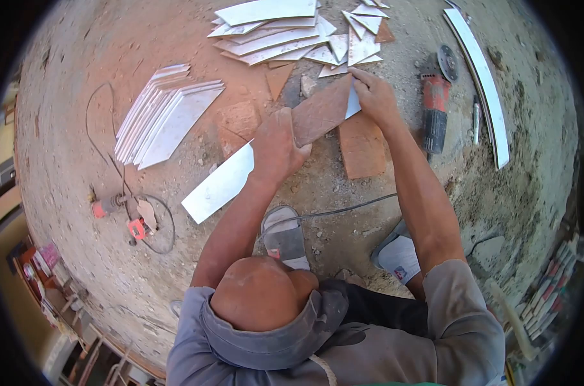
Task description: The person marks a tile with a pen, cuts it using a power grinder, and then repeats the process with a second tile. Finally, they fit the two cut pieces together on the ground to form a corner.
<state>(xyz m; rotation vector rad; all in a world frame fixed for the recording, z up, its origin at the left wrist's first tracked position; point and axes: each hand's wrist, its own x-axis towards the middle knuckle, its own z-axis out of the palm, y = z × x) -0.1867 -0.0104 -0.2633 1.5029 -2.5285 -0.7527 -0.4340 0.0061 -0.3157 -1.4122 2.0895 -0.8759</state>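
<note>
My left hand (279,148) is closed on the near end of a brown tile piece (321,112), its thumb at the lower edge. At the tile's pointed far end my right hand (377,96) pinches the tip, with a bit of white tile showing beneath. A long white tile strip (221,183) reaches out to the lower left from under my left hand; whether it joins the white bit is hidden. Below my right hand lies an orange brick block (362,151), and another block (236,125) sits left of my left hand.
White cut tiles (169,116) lean in a row at left. A pile of white pieces (272,32) lies beyond the hands. An angle grinder (436,103) and a long curved white strip (482,83) lie at right. Cables and a red tool (137,228) are at lower left.
</note>
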